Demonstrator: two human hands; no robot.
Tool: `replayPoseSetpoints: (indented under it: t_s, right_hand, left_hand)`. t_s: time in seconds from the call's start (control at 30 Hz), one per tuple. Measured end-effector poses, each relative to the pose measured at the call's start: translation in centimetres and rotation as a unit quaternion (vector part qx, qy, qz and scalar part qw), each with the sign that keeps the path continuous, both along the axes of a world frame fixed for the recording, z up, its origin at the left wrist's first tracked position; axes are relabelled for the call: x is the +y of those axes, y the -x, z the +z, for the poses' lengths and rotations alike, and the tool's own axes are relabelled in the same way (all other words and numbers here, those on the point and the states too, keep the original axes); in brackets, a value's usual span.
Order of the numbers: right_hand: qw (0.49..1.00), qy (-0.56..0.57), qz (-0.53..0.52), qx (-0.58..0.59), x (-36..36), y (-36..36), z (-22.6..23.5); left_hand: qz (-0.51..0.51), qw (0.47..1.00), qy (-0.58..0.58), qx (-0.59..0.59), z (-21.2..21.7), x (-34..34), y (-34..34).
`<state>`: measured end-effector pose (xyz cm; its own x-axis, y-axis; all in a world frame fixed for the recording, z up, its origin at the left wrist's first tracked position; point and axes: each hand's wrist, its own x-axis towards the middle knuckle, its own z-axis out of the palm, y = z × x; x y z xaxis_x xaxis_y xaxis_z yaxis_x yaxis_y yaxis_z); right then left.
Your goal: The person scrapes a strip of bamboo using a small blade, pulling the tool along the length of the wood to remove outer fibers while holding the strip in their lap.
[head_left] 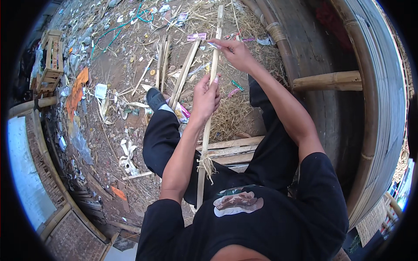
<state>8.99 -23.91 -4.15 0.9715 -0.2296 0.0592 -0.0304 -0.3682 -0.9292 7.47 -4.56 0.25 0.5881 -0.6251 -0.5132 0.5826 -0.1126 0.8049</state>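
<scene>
A long, pale bamboo-like strip (207,138) stretches from my lap out over the littered ground. My left hand (206,96) is closed around its middle. Farther along, my right hand (234,54) is closed against the strip, index finger stretched across it. A small, pale, blade-like piece (212,44) shows at that fingertip; most of it is hidden by the hand. Curled shavings (206,165) cling to the strip's near part, close to my shirt.
More split strips (185,71) lie by my left shoe (155,99). A shavings pile (233,116) sits between my legs, beyond a slatted wooden piece (233,152). Bamboo framing (363,117) rises close on my right. A wooden crate (52,61) stands far left.
</scene>
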Motion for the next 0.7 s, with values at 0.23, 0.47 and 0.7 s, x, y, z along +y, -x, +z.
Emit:
replayPoseSetpoints:
  t_s: [0.23, 0.47, 0.7]
  right_hand:
    - [0.995, -0.018, 0.088, 0.049, 2.2, 0.8, -0.1]
    - [0.992, -0.008, 0.05, 0.115, 0.3, -0.3, 2.2]
    - [0.99, 0.108, -0.044, -0.076, -1.4, -1.3, -0.4]
  left_hand:
    - [0.032, 0.999, 0.016, 0.015, -0.7, 0.2, -0.9]
    - [0.02, 1.0, 0.018, 0.008, -0.1, -0.5, -0.9]
    - [-0.018, 0.999, 0.017, 0.033, -1.9, -1.2, -0.7]
